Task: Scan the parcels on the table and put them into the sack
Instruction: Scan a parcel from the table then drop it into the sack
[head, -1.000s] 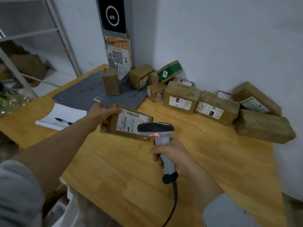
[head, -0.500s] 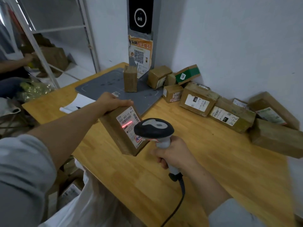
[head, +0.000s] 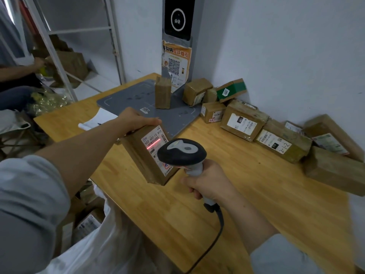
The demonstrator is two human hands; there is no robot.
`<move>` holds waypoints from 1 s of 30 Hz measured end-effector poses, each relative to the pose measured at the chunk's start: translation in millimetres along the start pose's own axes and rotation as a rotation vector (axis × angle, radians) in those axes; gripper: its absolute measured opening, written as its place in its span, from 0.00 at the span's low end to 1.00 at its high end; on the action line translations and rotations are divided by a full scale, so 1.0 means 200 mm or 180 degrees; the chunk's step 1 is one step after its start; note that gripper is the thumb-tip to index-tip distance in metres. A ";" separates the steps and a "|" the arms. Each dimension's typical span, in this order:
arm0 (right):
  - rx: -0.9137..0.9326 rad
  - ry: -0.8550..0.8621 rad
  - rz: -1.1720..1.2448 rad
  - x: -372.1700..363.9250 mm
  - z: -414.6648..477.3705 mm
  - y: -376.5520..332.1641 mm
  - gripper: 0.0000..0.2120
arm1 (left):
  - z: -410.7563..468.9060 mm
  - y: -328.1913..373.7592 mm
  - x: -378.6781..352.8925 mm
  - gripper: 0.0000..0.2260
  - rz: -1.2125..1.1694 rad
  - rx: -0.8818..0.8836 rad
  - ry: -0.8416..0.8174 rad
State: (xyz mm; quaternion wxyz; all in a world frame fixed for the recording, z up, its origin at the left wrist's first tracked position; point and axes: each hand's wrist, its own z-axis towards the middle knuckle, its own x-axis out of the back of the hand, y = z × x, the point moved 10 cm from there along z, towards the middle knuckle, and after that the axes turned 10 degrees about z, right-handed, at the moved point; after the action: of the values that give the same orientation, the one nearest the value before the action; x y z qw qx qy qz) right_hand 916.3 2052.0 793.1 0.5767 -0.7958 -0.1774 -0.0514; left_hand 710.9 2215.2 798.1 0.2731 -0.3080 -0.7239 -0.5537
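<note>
One parcel [head: 147, 155], left hand [head: 136, 121], near table [head: 246, 204] edge; scanner [head: 181, 153] alongside

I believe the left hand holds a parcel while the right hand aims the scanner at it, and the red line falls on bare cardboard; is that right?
Not quite: the head view shows the red line on the white label of the parcel, not bare cardboard. The left hand, right hand and scanner are as described.
</note>
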 end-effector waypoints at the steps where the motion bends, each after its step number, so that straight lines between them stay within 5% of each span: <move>1: 0.0019 -0.0004 -0.0027 0.00 0.00 0.00 0.05 | -0.01 0.00 0.01 0.20 -0.0022 0.0009 0.0008; 11: 0.0059 -0.0151 -0.0033 -0.07 0.00 -0.04 0.08 | -0.08 -0.09 0.07 0.24 -0.0137 0.0178 0.0054; 15: 0.0039 -0.0198 0.0001 -0.12 0.01 -0.04 0.07 | -0.09 -0.15 0.11 0.34 -0.0297 0.0186 0.0109; 21: 0.0049 -0.0249 0.0222 -0.19 0.03 -0.05 0.09 | -0.12 -0.23 0.17 0.17 -0.0397 0.0246 0.0277; 30: -0.0181 -0.0572 0.0521 -0.48 0.12 0.02 0.08 | -0.34 -0.87 0.42 0.28 0.0451 0.1152 0.0664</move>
State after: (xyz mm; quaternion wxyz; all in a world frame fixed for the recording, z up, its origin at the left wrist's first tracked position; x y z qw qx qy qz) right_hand 824.6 2052.9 754.4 0.5380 -0.8250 -0.1614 0.0623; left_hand 527.8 2127.2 765.7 0.4355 -0.2450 -0.7559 -0.4230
